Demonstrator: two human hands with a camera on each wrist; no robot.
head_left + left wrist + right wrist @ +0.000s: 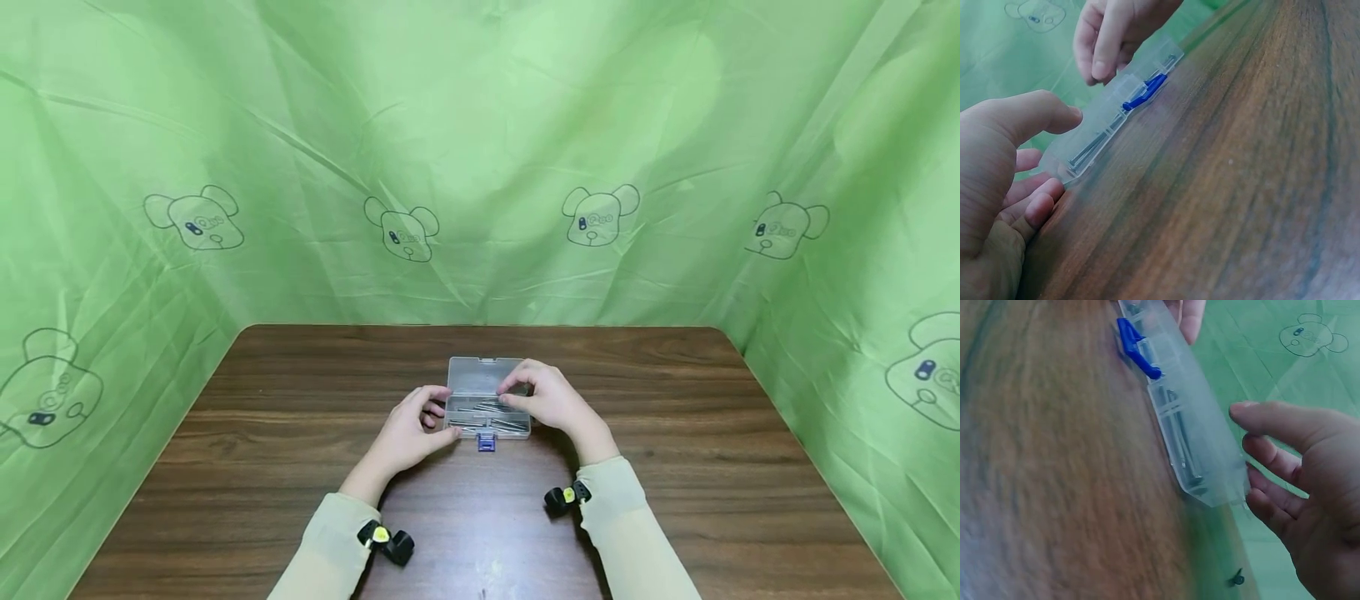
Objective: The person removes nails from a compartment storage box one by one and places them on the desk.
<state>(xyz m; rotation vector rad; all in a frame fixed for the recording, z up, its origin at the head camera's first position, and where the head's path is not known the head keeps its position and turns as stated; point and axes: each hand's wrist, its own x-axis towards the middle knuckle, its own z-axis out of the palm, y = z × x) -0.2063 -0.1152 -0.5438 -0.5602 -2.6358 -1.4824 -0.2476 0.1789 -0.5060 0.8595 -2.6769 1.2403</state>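
Two hands flank the clear plastic box (487,400) mid-frame on the table (300,467), long axis left-right: left hand (411,433) and right hand (551,400) loosely curled, touching its ends.

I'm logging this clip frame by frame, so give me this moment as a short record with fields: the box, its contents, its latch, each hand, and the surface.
box: clear plastic box, lying flat near the table's middle
contents: long thin metal pieces, likely nails or screws
latch: blue clasp on the near edge
left hand: left hand at the box's left end, fingers loosely curled beside it
right hand: right hand at the box's right end, fingers over its top
surface: dark wooden table
backdrop: green cloth printed with bear heads
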